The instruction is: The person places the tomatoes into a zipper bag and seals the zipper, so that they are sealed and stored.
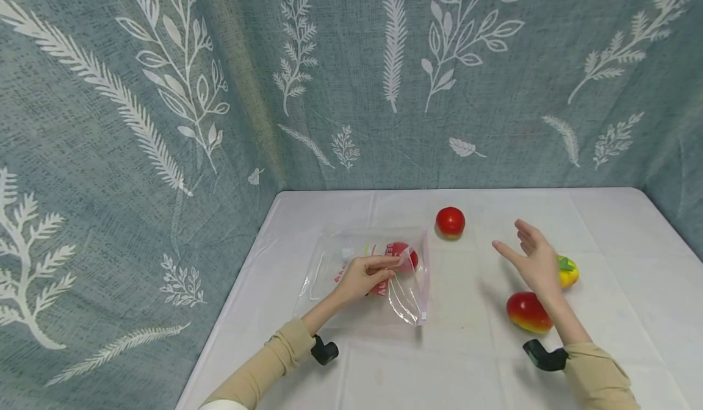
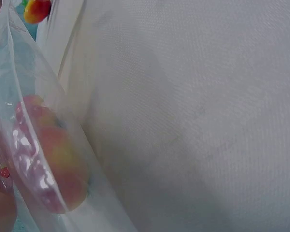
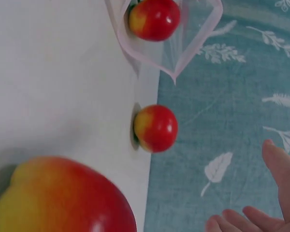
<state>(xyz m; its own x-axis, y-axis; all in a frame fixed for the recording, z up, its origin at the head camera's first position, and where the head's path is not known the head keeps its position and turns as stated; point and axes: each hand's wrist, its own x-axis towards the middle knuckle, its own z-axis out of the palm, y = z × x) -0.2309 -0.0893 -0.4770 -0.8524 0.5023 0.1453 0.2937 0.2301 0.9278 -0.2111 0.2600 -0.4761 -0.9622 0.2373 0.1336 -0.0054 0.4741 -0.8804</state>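
Observation:
My left hand point(image 1: 359, 280) pinches the upper layer of a clear zip bag point(image 1: 324, 279) near its opening, lifting that layer. Inside the bag lies a round red fruit point(image 3: 154, 19), with a red-yellow fruit point(image 2: 60, 166) also showing through the plastic in the left wrist view. My right hand point(image 1: 538, 266) hovers to the right of the bag, fingers spread and holding nothing. Below it sits a red-yellow mango point(image 1: 528, 312). A yellow fruit with green leaves point(image 1: 568, 271) is partly hidden behind that hand.
Another round red fruit point(image 1: 450, 222) sits on the white tablecloth point(image 1: 472, 361) beyond the bag's right edge. Blue-green curtains point(image 1: 351, 80) with white leaf patterns hang behind and at both sides of the table. A black camera mount is on each wrist.

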